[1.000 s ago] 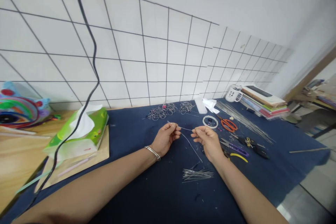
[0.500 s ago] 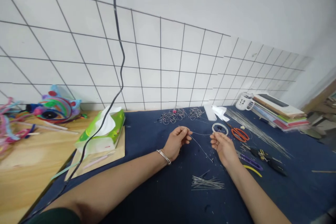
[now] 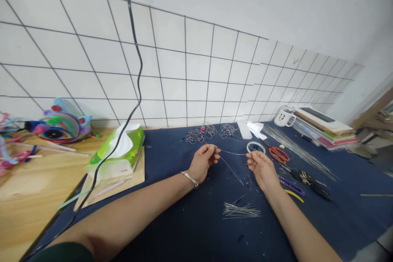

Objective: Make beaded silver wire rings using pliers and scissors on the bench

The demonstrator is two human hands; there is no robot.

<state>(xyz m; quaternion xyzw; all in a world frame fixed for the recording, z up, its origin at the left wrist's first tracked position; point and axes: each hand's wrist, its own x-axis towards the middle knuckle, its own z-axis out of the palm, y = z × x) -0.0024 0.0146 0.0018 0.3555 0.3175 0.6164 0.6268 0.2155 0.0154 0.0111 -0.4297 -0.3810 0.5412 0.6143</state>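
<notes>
Between thumb and fingers, my left hand [image 3: 203, 162] pinches a thin metal wire [image 3: 232, 153], above the dark blue cloth. My right hand [image 3: 260, 168] pinches the same wire near its other end, so it spans the gap between both hands. From my left fingers a second length of wire [image 3: 231, 169] slants down to the right; whether it is the same piece I cannot tell. Below the hands lies a small pile of cut wires [image 3: 241, 210]. A roll of tape [image 3: 256, 147] sits just behind my right fingertips.
Tangled wire loops [image 3: 201, 133] lie near the wall. To the right are orange-handled scissors [image 3: 278, 154], black pliers [image 3: 310, 180], a purple-handled tool [image 3: 291, 186], long straight wires [image 3: 297, 149], a mug [image 3: 284, 117] and stacked books [image 3: 325, 127]. A tissue pack [image 3: 138, 147] and black cable [image 3: 139, 69] are left.
Both hands keep their pinch on the wire, still stretched between them. The whole view has shifted slightly, and the dangling length points a little further left.
</notes>
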